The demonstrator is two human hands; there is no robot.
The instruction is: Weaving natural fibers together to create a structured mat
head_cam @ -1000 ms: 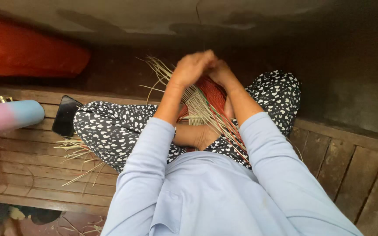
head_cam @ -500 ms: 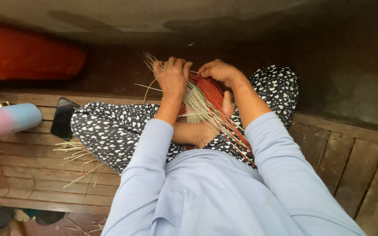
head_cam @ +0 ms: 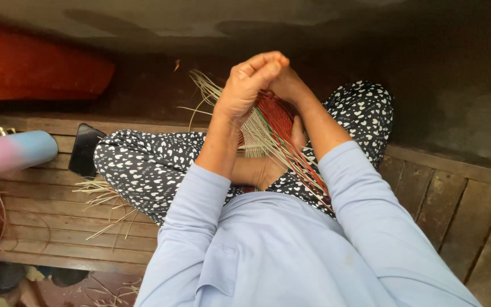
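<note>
I sit cross-legged on a wooden platform in dark trousers with white hearts and a pale blue long-sleeved top. A partly woven red basket piece (head_cam: 275, 113) rests between my knees, with long pale straw strands (head_cam: 279, 149) fanning out from it toward my lap and up to the left. My left hand (head_cam: 245, 88) is raised above the weaving, fingers curled closed around strands. My right hand (head_cam: 284, 85) sits right behind it, pressed against the left, mostly hidden; its grip cannot be made out.
Loose straw strands (head_cam: 104, 196) lie on the planks by my left knee. A black flat object (head_cam: 84, 149) lies beside that knee. A pink-and-blue cylinder (head_cam: 12, 153) lies at the left, a red shape (head_cam: 35, 71) behind it, and a dark wall ahead.
Half a second ago my hands were apart and low on the weaving. They have risen and come together above it, pulling the strands upward.
</note>
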